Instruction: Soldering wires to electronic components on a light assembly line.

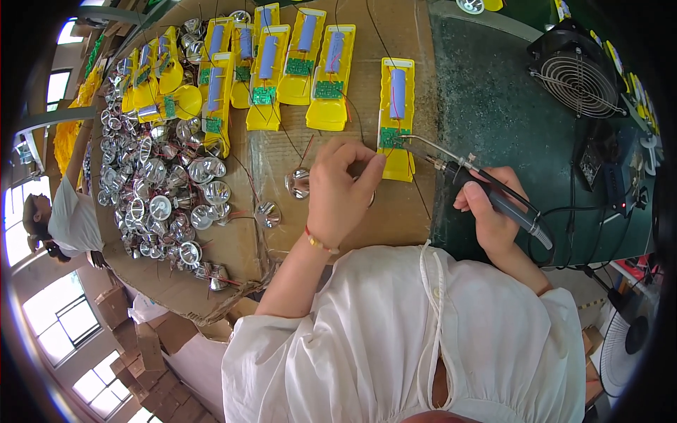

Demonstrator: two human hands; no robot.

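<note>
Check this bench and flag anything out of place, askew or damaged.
Nothing looks damaged. The silver reflectors lie in a loose heap, a few strays beside the left hand. The right hand holds the soldering iron at the yellow flashlight body.

**What I am not seeing from the head camera**

I am losing the fingertips of the left hand (340, 194): they are curling over something thin near the green circuit board (392, 137), and it is too small for me to tell. That hand is also covering part of a silver reflector (299, 183). The tip of the soldering iron (486, 190) is blurring into the board, so I cannot say whether they are touching. The right hand (493, 215) is hiding the middle of the iron's handle. The white garment (402, 338) is blocking the near edge of the table (493, 106). The dark rim is cutting off the floor fan (627, 338).
</note>
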